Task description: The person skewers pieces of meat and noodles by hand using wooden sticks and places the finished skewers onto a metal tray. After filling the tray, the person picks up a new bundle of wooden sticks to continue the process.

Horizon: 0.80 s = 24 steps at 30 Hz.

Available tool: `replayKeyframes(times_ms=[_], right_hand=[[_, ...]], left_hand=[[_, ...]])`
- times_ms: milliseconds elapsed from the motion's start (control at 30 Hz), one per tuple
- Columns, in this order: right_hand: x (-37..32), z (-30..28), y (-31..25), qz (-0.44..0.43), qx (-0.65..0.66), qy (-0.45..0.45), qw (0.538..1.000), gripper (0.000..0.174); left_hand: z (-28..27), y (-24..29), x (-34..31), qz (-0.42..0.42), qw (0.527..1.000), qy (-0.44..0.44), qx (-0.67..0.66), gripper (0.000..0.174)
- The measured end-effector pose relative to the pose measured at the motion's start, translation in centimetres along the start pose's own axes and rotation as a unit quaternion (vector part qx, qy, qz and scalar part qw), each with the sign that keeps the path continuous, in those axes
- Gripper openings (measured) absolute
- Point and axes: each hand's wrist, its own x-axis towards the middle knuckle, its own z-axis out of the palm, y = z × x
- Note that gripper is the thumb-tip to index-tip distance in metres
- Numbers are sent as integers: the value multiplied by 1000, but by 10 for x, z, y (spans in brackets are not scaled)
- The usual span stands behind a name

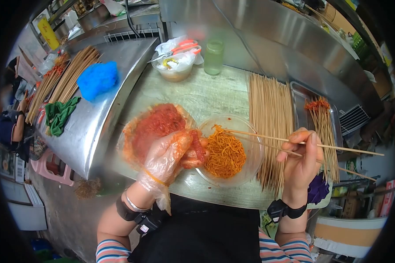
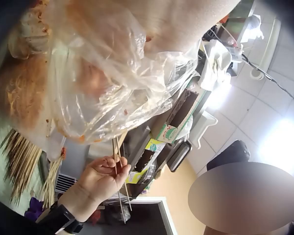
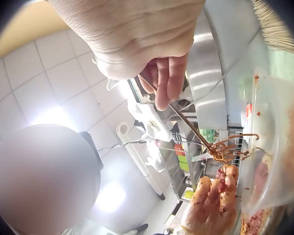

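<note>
A loose clear plastic glove covers my left hand (image 1: 164, 153), with a rubber band at the wrist. It holds a red, sauce-coated meat slice (image 1: 196, 150) across the fingers, beside the bowl's left rim. Behind that hand lies a heap of red meat (image 1: 160, 122) in a plastic bag. My bare right hand (image 1: 303, 153) grips two thin wooden sticks (image 1: 346, 149) like chopsticks. Their tips reach over the clear plastic bowl (image 1: 255, 173) of orange shreds (image 1: 226, 158). In the right wrist view, a small tangle of shreds (image 3: 223, 151) hangs at the tips, just above the gloved fingers (image 3: 203, 188).
Bare bamboo skewers (image 1: 270, 114) lie right of the bowl, beside a metal tray (image 1: 298, 98) with loaded skewers (image 1: 320, 127). Behind stand a green glass (image 1: 213, 57) and a tub (image 1: 175, 74) with scissors (image 1: 180, 49). A steel counter (image 1: 92, 131) adjoins at left.
</note>
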Motion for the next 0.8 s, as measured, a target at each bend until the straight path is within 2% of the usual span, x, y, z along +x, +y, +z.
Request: replayKeyframes(times_ms=[100, 133, 233, 267, 500, 567, 733, 800], right_hand=[[-9, 10, -4, 0, -5, -28, 1000, 37], [-13, 13, -3, 6, -2, -45, 999, 38], [-22, 19, 4, 25, 3, -84, 996, 38], [-24, 20, 6, 33, 2, -91, 995, 39], [-27, 20, 15, 84, 21, -99, 991, 38], [-25, 20, 13, 98, 28, -88, 991, 38], [-16, 1, 5, 95, 56, 0, 994, 38], [-17, -6, 7, 119, 47, 15, 992, 37]], left_hand=[[-5, -10, 4, 16, 999, -21, -30, 38], [-6, -8, 4, -4, 999, -33, -34, 37], [9, -1, 0, -12, 994, -1, 109, 37], [3, -3, -2, -5, 993, -33, 111, 39], [0, -5, -7, -8, 994, 17, 111, 35], [-6, -10, -5, -3, 991, 32, 129, 34], [-10, -6, -2, -16, 997, 73, 13, 30], [-13, -3, 0, -35, 995, 87, -25, 30]])
